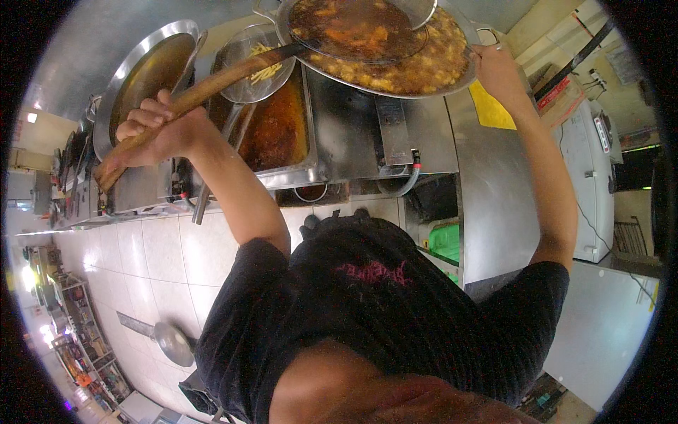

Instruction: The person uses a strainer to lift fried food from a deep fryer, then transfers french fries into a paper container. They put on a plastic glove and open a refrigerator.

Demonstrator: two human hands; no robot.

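Observation:
My left hand (169, 127) is closed around the long wooden handle (228, 79) of a wire skimmer, whose dark round head reaches into a large metal pan (365, 91). Dark brown liquid (360, 21) with reddish bits fills the middle of that pan, and yellowish chunks (392, 77) crowd its near side. A rounded metal utensil (424, 16) dips in at the far side, cut off by the picture's top. My right hand (500, 74) grips the pan's right rim, just below a loop handle (488, 36); its fingertips are partly hidden.
Left of the pan, a mesh strainer (238, 93) with pale fries rests over a metal tray (312, 132) of brown oil. Farther left stands a wok (183, 26) of oil. A yellow sheet (490, 108) lies on the steel counter (492, 180). A green crate (445, 241) sits below.

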